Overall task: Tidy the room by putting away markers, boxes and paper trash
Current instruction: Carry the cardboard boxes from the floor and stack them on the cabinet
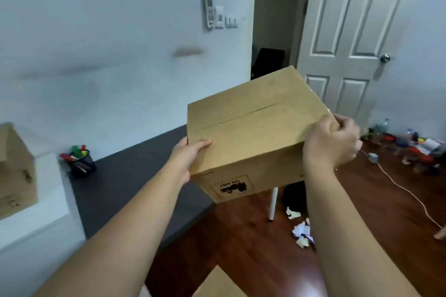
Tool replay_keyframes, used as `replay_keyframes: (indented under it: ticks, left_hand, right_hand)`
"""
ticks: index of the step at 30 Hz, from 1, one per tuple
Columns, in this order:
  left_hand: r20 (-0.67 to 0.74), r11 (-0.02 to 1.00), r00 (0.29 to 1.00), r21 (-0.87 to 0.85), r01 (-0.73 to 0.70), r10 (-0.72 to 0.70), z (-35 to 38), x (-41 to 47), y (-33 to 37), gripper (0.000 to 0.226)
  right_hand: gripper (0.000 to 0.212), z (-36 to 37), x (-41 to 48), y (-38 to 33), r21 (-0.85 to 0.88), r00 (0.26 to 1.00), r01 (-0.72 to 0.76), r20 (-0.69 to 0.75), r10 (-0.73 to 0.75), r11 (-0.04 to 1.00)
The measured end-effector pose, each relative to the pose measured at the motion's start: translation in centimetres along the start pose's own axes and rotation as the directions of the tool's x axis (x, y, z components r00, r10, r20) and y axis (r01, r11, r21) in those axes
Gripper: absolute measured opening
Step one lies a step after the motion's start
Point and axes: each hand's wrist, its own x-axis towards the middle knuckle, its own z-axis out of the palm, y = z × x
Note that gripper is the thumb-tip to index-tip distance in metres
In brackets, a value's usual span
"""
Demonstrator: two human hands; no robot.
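Fingers, left hand [185, 159]: thumb laid flat on top of the cardboard box [253, 128], the rest curled out of sight round its left side; clamped on the box.
Fingers, right hand [330, 142]: wrapped over the box's right top edge, fingertips hidden behind the far corner; clamped on the box.
Cardboard box: held up in the air between both hands, above the near end of the worktop [125, 181] and the floor [253, 248]; tilted, near face lower.
Box flaps: shut, a thin seam running across the top; contents not visible.
Box marking: black printed stamp with a dashed border on the near face, upside down.
Worktop: dark grey, running along the white wall, one white leg [274, 202] showing under the box.
Pen holder [82, 164]: dark mesh cup standing on the worktop near the wall, well left of the held box.
Pen holder contents: markers [77, 152] sticking out, red and green caps, some leaning over the rim.
Second box [17, 166]: brown cardboard, far left edge, sitting on a white surface; inside not visible.
Paper trash [301, 229]: crumpled white scraps on the floor by the worktop leg, below the held box.
Far right floor: blurred clutter of small coloured things beside the door [350, 31], a white cable [405, 190] trailing across the boards.
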Motion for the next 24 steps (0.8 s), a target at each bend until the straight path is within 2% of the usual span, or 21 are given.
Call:
replay_keyframes:
  ticks: [3, 6, 9, 12, 14, 17, 21, 24]
  left_hand:
    - [-0.136, 0.995, 0.986, 0.036, -0.092, 0.096, -6.6, -2.0, 4.0, 0.042]
    - [-0.280, 0.986, 0.945, 0.038, -0.162, 0.166, -13.8, -4.6, 6.8, 0.039]
    - [-0.443, 0.977, 0.873, 0.037, -0.210, 0.204, -22.4, -7.4, 8.4, 0.043]
    - [-0.568, 0.979, 0.803, 0.033, -0.200, 0.183, -30.6, -9.6, 9.0, 0.046]
    - [-0.625, 0.978, 0.757, 0.054, -0.201, 0.190, -35.7, -10.9, 9.0, 0.050]
    - [-0.685, 0.975, 0.694, 0.146, -0.168, 0.222, -42.1, -12.0, 9.4, 0.061]
    - [-0.779, 0.964, 0.570, 0.237, -0.120, 0.263, -49.2, -12.3, 10.8, 0.050]
    - [-0.810, 0.946, 0.498, 0.313, -0.079, 0.309, -52.9, -12.4, 11.8, 0.043]
  right_hand:
    - [0.027, 2.6, -4.8, -3.6, 0.108, 0.978, 0.076, 0.186, -0.096, 0.991]
    - [0.035, 5.3, -10.5, -6.4, 0.202, 0.911, 0.096, 0.377, -0.168, 0.975]
    - [0.042, 8.4, -17.8, -9.1, 0.282, 0.786, 0.057, 0.579, -0.218, 0.958]
    - [0.046, 11.6, -25.4, -11.1, 0.334, 0.646, -0.015, 0.723, -0.246, 0.942]
    - [0.046, 13.9, -30.4, -12.2, 0.323, 0.565, -0.058, 0.791, -0.236, 0.945]
    - [0.045, 17.4, -36.6, -13.9, 0.313, 0.513, -0.143, 0.835, -0.200, 0.939]
    - [0.047, 22.7, -42.9, -17.1, 0.316, 0.450, -0.193, 0.870, -0.203, 0.929]
    - [0.061, 26.4, -47.4, -18.5, 0.260, 0.302, -0.148, 0.931, -0.206, 0.954]
